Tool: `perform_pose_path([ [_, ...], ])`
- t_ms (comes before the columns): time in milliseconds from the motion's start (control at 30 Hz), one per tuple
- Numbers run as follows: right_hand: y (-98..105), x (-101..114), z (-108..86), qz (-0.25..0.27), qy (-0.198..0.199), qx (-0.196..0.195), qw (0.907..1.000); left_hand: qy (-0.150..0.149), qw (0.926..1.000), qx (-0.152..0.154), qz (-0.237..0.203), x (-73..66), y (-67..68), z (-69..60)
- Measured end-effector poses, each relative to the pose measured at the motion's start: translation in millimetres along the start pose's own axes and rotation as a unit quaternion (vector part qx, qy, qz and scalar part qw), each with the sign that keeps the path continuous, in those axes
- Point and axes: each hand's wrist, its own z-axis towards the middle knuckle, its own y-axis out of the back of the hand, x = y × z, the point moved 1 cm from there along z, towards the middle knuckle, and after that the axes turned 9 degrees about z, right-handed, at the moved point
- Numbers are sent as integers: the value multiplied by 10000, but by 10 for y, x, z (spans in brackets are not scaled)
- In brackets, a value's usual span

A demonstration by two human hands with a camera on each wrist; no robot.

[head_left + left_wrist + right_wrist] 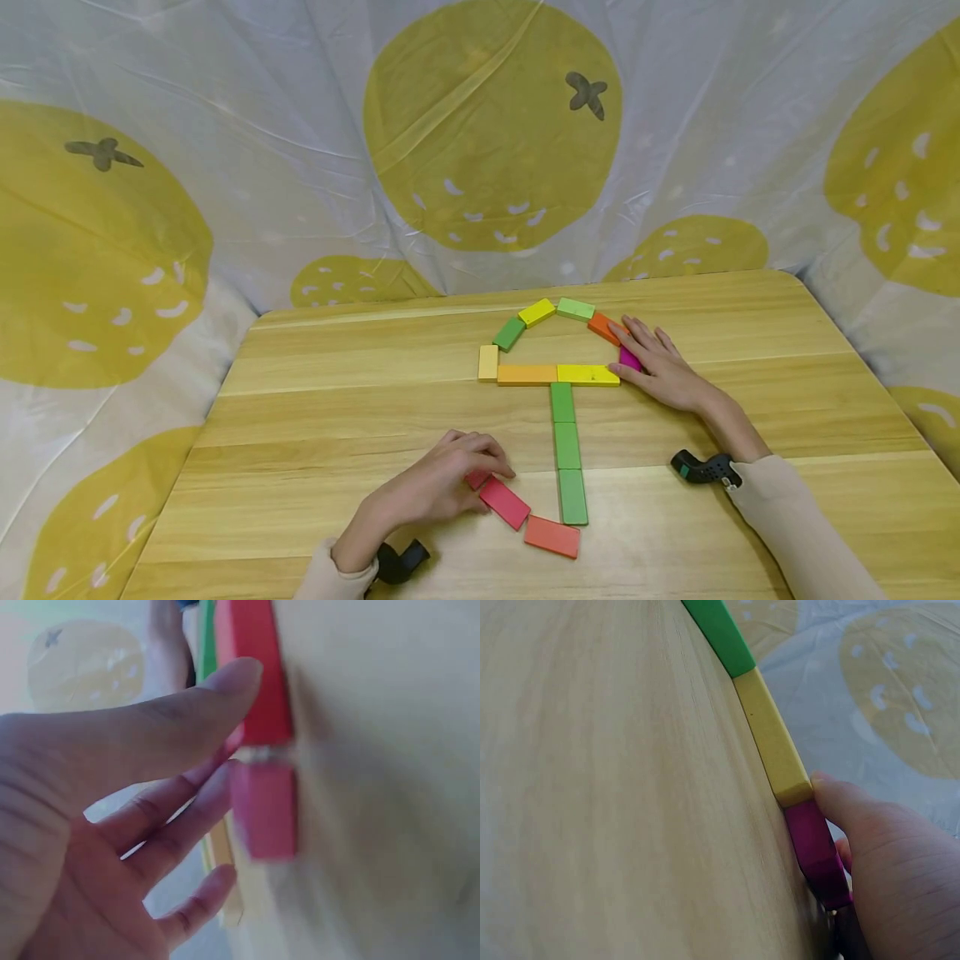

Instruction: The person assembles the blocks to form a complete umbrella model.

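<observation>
My left hand (442, 475) is at the lower left of the blocks, pinching a red block (505, 502) between thumb and fingers. In the left wrist view the thumb lies across this red block (259, 667), and a fingertip meets a pinkish block (266, 810) just past a small gap. My right hand (663, 371) rests at the arc's right end with its fingers fairly straight. Its fingertips touch an orange block (602, 328). The thumb touches the end of a yellow block (588, 375), and a magenta block (630, 359) shows between thumb and fingers.
Flat blocks form an arc: cream (488, 364), green (509, 333), yellow (537, 313) and light green (576, 309). An orange block (527, 376) continues the straight row. Several green blocks (567, 444) run down from it to a coral block (552, 537). A patterned cloth (315, 167) hangs behind the wooden table (337, 383).
</observation>
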Motion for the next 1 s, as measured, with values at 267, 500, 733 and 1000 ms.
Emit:
perform_pose_path([
  [267,1,2,-1,4,3,-3,10000,282,9990,-61,-328,221,170,-119],
  [500,4,0,-4,-9,-34,5,10000,253,9988,-18,-409,276,133,-110],
  [733,3,5,-2,26,-6,11,10000,236,9990,-121,-348,279,74,-84],
  [1000,7,10,-5,43,-21,24,10000,236,9989,-157,-361,280,55,-69],
])
